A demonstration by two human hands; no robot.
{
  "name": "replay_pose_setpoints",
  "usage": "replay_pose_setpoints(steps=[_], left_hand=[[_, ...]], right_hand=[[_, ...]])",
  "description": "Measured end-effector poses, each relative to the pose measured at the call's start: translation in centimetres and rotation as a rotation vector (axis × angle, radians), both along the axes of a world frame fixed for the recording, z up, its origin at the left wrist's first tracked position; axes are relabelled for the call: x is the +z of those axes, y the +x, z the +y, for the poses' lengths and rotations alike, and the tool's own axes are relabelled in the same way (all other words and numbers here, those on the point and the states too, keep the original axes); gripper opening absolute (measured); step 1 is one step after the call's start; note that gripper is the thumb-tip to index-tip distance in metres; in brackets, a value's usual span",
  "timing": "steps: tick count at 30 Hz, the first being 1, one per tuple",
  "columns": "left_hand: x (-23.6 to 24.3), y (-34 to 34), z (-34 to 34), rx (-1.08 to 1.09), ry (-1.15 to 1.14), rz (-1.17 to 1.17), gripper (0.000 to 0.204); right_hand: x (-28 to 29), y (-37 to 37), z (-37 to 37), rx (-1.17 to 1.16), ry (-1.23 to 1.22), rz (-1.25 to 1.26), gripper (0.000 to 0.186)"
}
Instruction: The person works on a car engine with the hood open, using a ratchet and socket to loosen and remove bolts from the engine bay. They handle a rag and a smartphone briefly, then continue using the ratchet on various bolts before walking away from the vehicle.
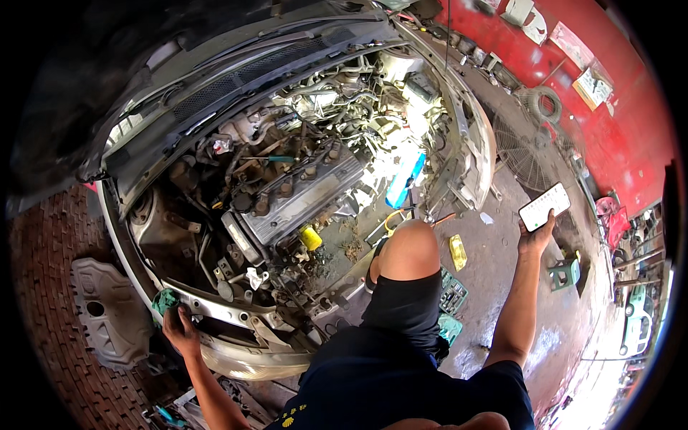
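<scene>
The right hand (537, 235) clasps a phone (546, 206), face up, likely for easy reading. The left hand (181, 332) clutches a green rag (164, 299).

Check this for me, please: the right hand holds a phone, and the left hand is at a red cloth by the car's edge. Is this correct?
Only the colour is wrong: the head view shows that the cloth at the left hand, by the car's edge, is green. The right hand does hold a phone.
</scene>
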State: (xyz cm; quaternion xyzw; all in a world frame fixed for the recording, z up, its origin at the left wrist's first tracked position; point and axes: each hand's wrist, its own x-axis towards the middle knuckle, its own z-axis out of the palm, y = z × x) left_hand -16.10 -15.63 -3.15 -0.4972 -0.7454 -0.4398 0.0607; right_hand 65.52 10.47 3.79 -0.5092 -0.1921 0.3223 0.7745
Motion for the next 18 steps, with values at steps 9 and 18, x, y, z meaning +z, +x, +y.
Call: replay_pose_setpoints(steps=[9,18], left_hand=[[0.1,0.2,0.3,0.014,0.01,0.131,0.025],[-0.6,-0.1,0.2,0.022,0.028,0.056,0.022]], right_hand=[[-0.1,0.1,-0.1,-0.044,-0.009,0.006,0.043],[-2.2,1.8,0.0,0.046,0.107,-0.072,0.035]])
